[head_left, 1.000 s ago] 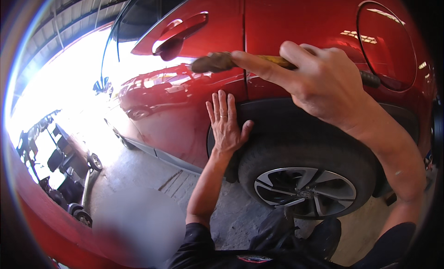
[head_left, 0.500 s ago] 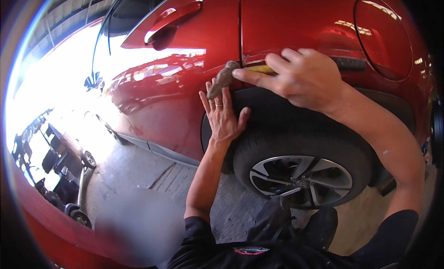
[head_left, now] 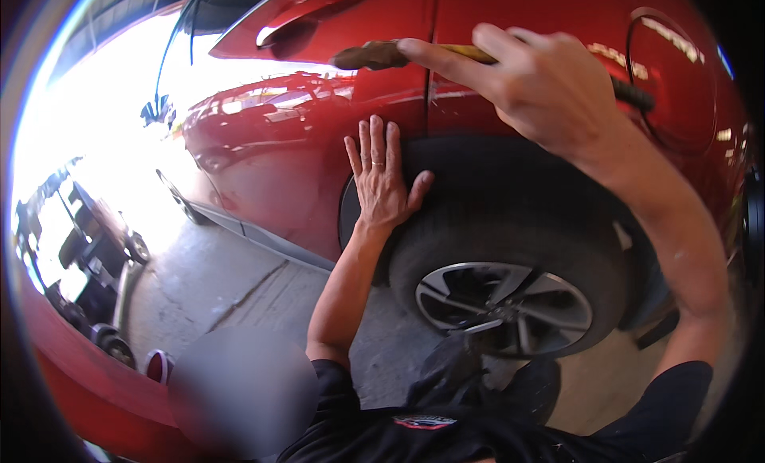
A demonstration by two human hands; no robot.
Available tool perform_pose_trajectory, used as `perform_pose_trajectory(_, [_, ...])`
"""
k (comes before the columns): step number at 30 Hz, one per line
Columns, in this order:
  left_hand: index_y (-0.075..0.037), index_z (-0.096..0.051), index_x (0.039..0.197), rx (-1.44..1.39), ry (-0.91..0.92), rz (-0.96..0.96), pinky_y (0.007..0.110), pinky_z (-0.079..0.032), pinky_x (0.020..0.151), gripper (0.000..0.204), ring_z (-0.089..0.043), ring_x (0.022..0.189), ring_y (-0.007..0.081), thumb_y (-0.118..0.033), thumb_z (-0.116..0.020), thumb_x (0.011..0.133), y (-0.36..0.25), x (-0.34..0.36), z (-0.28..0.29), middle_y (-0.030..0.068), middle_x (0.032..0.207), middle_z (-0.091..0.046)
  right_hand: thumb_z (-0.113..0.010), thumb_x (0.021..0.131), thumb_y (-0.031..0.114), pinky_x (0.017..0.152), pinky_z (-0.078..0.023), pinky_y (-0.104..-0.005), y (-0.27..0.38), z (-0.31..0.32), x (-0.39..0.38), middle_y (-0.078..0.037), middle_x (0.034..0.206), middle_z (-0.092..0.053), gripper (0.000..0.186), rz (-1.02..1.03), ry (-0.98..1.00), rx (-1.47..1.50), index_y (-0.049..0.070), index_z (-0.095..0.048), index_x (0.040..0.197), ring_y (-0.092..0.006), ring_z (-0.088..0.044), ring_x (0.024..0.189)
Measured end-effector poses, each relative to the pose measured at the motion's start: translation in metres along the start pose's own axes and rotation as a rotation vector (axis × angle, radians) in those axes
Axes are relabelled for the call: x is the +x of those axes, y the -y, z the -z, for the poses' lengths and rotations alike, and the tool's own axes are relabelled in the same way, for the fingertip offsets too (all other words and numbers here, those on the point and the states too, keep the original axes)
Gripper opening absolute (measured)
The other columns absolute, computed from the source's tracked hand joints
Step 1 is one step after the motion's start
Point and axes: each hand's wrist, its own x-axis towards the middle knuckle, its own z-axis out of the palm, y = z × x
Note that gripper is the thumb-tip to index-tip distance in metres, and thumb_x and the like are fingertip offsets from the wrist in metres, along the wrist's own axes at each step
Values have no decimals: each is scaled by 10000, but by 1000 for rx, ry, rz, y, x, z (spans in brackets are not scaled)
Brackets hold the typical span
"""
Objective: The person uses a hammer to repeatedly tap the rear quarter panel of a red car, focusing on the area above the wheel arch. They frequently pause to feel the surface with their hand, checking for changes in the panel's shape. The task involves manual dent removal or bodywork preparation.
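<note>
Beside a glossy red car body panel, our right hand closes its fingers round a yellow-handled brush with a worn brown head, the head against the paint near the door seam, strokes seemingly unfinished. Our left hand lies flat, fingers spread and holding nothing, on the arch edge above the black tyre. Open concrete floor lies to our left.

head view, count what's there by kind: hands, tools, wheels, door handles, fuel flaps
hands: 2 (left hand flat on the red car, right hand holding the tool)
tools: 1 (brush-like tool)
wheels: 1 (wheel)
door handles: 1 (handle)
fuel flaps: 1 (flap)
total: 6
</note>
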Motion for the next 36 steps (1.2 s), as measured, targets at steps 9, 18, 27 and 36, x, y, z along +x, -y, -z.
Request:
perform_pose_trajectory(9, [-120,-397,1546,-57,-58,58,572,-53,1236,831,-144,1543,398,-635,-566,916,-12,3,-12,214,1654,-203,-593,868,129,504,-552,-325,-16,6,0,-16,726,-481,680,46,38,-39,367,-491,1497,-159,-606,598])
perform_pose_trajectory(18, [-120,-390,1551,-53,-40,64,580,-46,1233,826,-137,1545,398,-636,-551,926,-8,-2,-6,214,1657,-190,-606,859,108,489,-530,-325,-3,9,8,-10,705,-459,675,29,16,40,363,-520,1478,-151,-585,580])
perform_pose_trajectory(27, [-136,-400,1548,-52,-43,70,580,-45,1234,816,-138,1545,395,-648,-538,928,-7,0,-8,213,1656,-195,-606,859,117,497,-533,-330,4,3,1,-16,715,-463,681,68,94,-41,363,-511,1486,-163,-588,589])
perform_pose_trajectory(36, [-142,-402,1548,-45,-47,73,585,-40,1233,816,-132,1545,397,-655,-533,927,-8,0,-10,215,1657,-188,-597,863,125,499,-540,-329,9,5,-3,-15,715,-473,672,39,147,-52,363,-511,1486,-168,-596,597])
